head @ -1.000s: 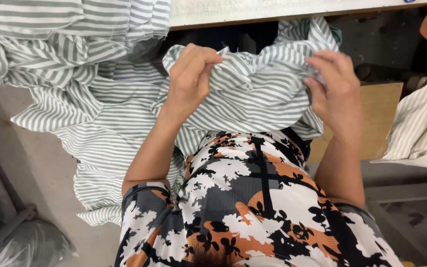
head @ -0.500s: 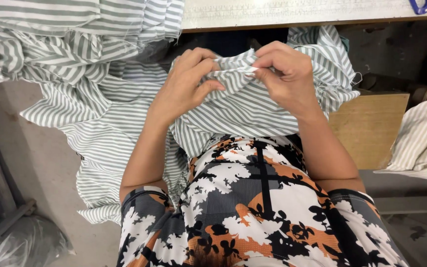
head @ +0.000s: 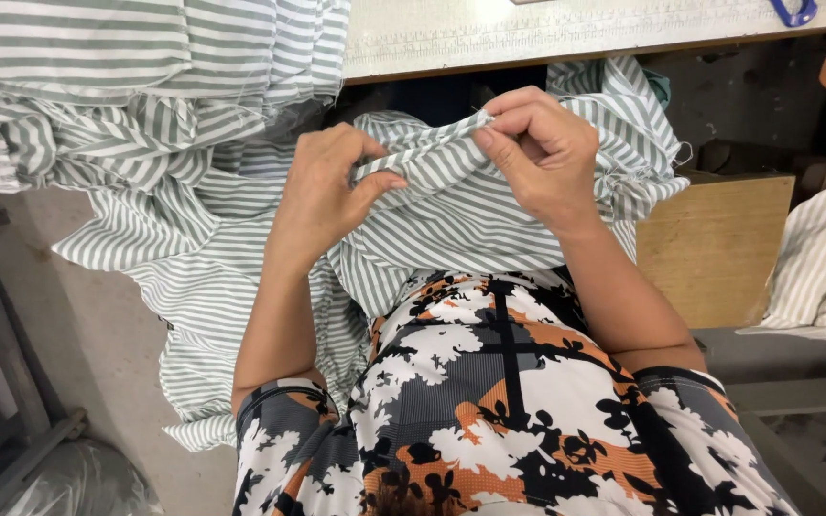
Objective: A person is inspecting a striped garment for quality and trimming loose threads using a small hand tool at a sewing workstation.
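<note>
Left hand [head: 322, 196] and right hand [head: 537, 153] fingers closed, each pinching one folded edge of green-and-white striped cotton fabric [head: 451, 205]; pale worktop [head: 547, 33] just beyond the fingers

You have two bare hands, left hand [head: 322, 196] and right hand [head: 542, 158], on one green-and-white striped cotton garment [head: 451, 210], beside one brown wooden box [head: 714, 244].
</note>
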